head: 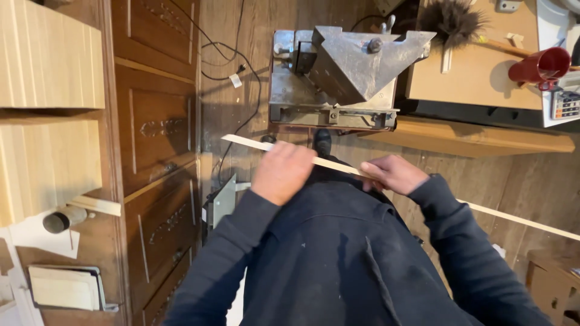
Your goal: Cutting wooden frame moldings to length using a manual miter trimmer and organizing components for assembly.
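Fingers, left hand (283,172): curled shut over the thin wooden strip (338,166), knuckles up, thumb hidden
Fingers, right hand (394,174): closed on the same strip further along, fingertips pinching its edge
Wooden strip: long, pale, held across the body in front of the dark jacket (338,259); one end sticks out past the left hand, the other runs down past the right sleeve toward the picture's right edge
Far left: pale wood panels (48,108) beside a brown carved cabinet (158,139)
Centre: grey metal machine (338,75) on the plank floor (241,36), just beyond the hands, black cables near it
Right: surface (477,78) bearing a feather duster (453,21), red mug (541,65) and calculator (566,104)
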